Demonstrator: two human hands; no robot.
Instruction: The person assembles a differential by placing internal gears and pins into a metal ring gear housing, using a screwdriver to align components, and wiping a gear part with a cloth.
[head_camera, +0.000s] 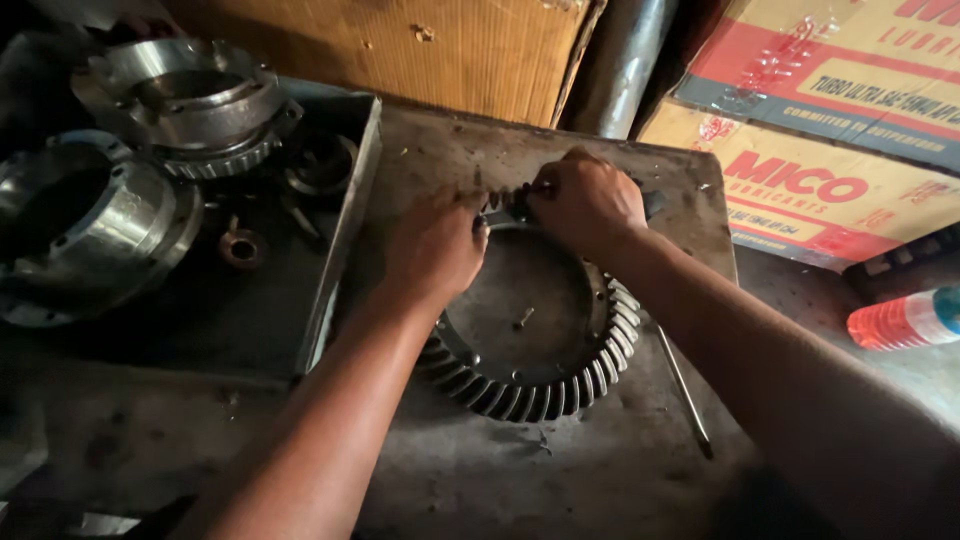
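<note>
At the gear's (540, 350) far rim on the bench (560, 470), both hands clench: left (435, 245) steadies teeth, right (585, 200) grips a small tool, unclear. Best keep it square.

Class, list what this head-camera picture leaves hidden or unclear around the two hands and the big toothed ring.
Head view:
- Far rim of the ring gear: covered by left hand and right hand.
- Small part between the hands: too dark and covered to identify.
- Tray contents: in shadow.
- Red bottle: cut off by the right edge.

Red-and-tan cartons (840, 120) stacked upper right
</note>
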